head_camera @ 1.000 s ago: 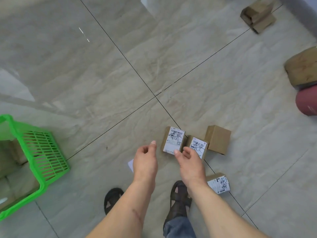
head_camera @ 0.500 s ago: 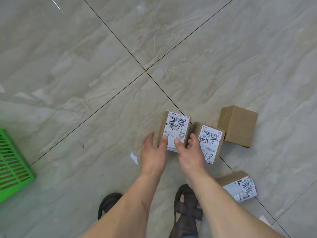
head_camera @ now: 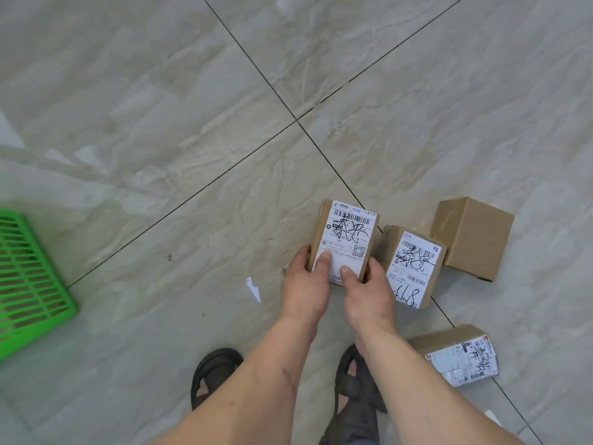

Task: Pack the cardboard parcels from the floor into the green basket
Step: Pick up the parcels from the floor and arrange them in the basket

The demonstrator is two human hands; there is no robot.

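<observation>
Cardboard parcel (head_camera: 345, 240) gripped between left hand (head_camera: 306, 289), right hand (head_camera: 369, 292).

Bare floor (head_camera: 192, 130) lay open between the held parcel (head_camera: 345, 239) and the green basket (head_camera: 29, 277); a second labelled parcel (head_camera: 412, 268) crowded its right side, a plain box (head_camera: 471, 236) beyond.

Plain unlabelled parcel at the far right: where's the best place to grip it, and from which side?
Grip the plain parcel across its two opposite side faces, coming from above. It stands free as a blocky cube, its near-left corner close to the labelled parcel, so top access is open.
</observation>
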